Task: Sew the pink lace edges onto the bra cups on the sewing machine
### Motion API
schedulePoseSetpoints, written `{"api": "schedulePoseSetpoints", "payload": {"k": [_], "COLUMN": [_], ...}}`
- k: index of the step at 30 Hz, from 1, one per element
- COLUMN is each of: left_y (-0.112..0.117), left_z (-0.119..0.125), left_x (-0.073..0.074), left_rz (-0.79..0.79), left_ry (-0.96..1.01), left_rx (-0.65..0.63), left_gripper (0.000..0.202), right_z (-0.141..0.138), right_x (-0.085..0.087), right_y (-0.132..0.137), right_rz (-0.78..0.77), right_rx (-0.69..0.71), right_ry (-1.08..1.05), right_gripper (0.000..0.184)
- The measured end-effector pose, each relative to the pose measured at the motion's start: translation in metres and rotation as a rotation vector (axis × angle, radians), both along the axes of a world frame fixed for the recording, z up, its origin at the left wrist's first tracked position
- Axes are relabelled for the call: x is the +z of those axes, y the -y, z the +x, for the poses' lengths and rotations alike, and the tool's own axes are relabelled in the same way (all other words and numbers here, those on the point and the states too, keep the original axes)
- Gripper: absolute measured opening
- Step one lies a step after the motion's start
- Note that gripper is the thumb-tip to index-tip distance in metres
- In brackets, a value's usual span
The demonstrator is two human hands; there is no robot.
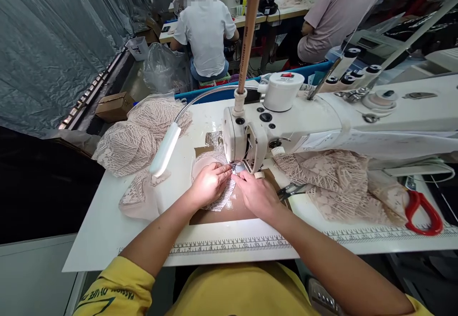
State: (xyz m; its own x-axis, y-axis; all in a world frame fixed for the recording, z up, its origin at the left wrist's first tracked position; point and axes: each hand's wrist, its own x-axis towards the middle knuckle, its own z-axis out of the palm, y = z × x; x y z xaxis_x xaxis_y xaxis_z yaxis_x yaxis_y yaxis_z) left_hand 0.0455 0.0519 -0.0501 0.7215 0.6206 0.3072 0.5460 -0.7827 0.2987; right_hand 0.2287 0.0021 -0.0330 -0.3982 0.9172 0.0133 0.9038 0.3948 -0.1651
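A rounded piece of pale pink lace fabric [224,200] lies under the head of a white sewing machine [232,135]. My left hand [213,182] presses on this lace piece from the left, its fingers together and pointing at the needle area. From the right, my right hand [259,194] reaches to the same spot, thumb and forefinger closed at the edge of the lace by the presser foot. The fingertips of both hands almost meet there. Fingers and machine head partly hide the needle and the stitching line.
Lace pieces [125,147] are heaped on the left, and more lace [336,180] lies at right over scissors with red handles [424,213]. A lamp [165,149] on a bent neck hangs near my left hand. A printed ruler [229,248] runs along the front edge. Two people sit beyond.
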Motion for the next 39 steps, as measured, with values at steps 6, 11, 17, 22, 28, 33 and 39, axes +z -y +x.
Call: {"api": "schedulePoseSetpoints", "payload": {"k": [6, 11, 17, 22, 28, 33, 39], "left_y": [-0.002, -0.006, -0.004, 0.003, 0.017, 0.071, 0.129], "left_z": [-0.002, -0.002, -0.004, -0.006, -0.01, -0.066, -0.177], "left_x": [-0.004, -0.002, -0.002, -0.002, 0.016, 0.044, 0.024], "left_rz": [0.016, 0.004, -0.024, -0.011, -0.059, -0.121, -0.191], "left_ry": [0.021, 0.004, -0.037, -0.148, -0.236, -0.211, -0.134], "left_rx": [-0.005, 0.031, 0.128, 0.2, 0.389, 0.436, 0.696], "left_gripper": [0.033, 0.034, 0.038, 0.044, 0.045, 0.083, 0.055], "right_z": [0.0, 0.0, 0.001, -0.001, 0.001, 0.006, 0.009], "right_x": [-0.002, -0.003, -0.009, -0.012, -0.016, -0.02, -0.025], "right_y": [0.001, 0.001, 0.002, 0.002, 0.002, 0.002, 0.001], "right_rz": [-0.016, -0.007, 0.018, 0.076, 0.156, 0.187, 0.177], "right_rx": [-0.004, 0.005, -0.013, -0.042, -0.045, 0.016, 0.038], "right_ry": [0.016, 0.014, -0.009, -0.036, -0.073, -0.111, -0.158], "right_gripper": [0.047, 0.046, 0.047, 0.043, 0.038, 0.038, 0.038]}}
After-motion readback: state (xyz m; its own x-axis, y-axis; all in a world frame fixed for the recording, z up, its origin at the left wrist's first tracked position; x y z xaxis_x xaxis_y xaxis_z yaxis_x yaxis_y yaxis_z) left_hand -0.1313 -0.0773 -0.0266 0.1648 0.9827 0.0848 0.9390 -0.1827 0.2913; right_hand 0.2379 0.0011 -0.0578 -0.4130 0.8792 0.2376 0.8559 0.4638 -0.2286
